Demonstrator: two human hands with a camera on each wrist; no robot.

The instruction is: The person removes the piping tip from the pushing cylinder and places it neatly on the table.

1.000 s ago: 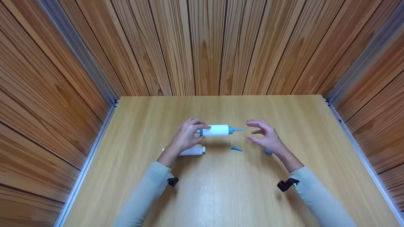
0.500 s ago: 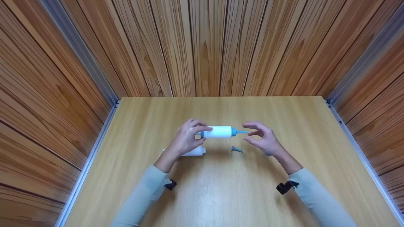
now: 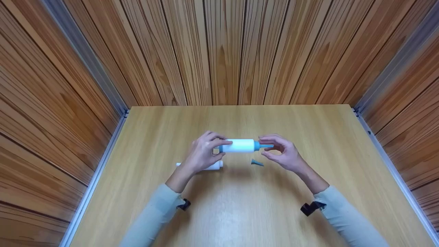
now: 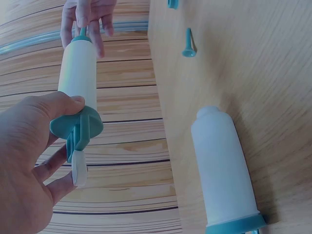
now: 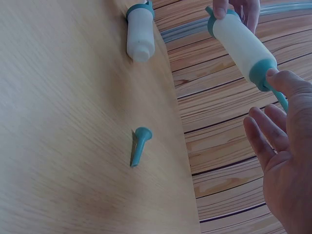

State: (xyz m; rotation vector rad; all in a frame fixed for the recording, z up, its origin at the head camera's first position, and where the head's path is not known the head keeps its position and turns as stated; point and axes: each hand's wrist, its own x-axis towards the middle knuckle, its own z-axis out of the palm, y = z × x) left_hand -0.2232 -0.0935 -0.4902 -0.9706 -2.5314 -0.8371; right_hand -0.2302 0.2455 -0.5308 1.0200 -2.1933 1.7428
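My left hand (image 3: 205, 151) grips the teal flange end of a white icing syringe (image 3: 240, 145), held level above the table. In the left wrist view, its thumb (image 4: 73, 101) lies at the flange and fingers reach the plunger's white end (image 4: 79, 168). My right hand (image 3: 283, 152) has its fingers spread about the thin teal nozzle (image 3: 266, 146); in the right wrist view its thumb (image 5: 278, 77) overlaps the teal collar (image 5: 261, 73), other fingers apart from it. Below lies a loose teal funnel-shaped nozzle (image 3: 257, 162).
A second white syringe barrel (image 4: 224, 168) with a teal end lies on the table (image 3: 233, 212), partly behind my left hand in the head view. A small teal piece (image 4: 172, 4) shows at the left wrist view's top edge. Wood-plank walls (image 3: 226, 51) enclose the table.
The syringe has moved slightly right and nearer in my left hand. My right hand has come left, so the nozzle now passes between its thumb and fingers.
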